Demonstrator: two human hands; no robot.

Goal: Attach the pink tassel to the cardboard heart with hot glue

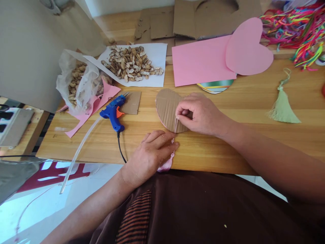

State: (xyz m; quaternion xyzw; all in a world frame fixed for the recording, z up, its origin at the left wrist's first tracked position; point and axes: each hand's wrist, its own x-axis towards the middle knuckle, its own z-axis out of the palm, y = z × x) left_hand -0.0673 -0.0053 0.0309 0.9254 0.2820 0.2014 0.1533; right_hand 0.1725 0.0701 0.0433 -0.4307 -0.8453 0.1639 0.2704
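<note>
My right hand [199, 113] is over the cardboard heart [167, 105], its thumb and index finger pinching a thin pale cord. The cord runs down to a pink tassel [166, 165] near the table's front edge. My left hand [154, 150] lies beside the heart's lower tip, fingers closed on the upper part of the tassel. Left of the heart, a blue glue gun [113, 113] with a clear glue stick [80, 152] rests on a small cardboard piece [132, 103]. My right hand hides part of the heart.
Nut shells [132, 62] lie on white paper [161, 61] beside a plastic bag [87, 89] and pink scraps [110, 90]. Behind are pink paper [200, 61], a pink heart [248, 47] and cardboard [162, 23]. Rightward lie a green tassel [285, 105] and colourful cords [304, 30].
</note>
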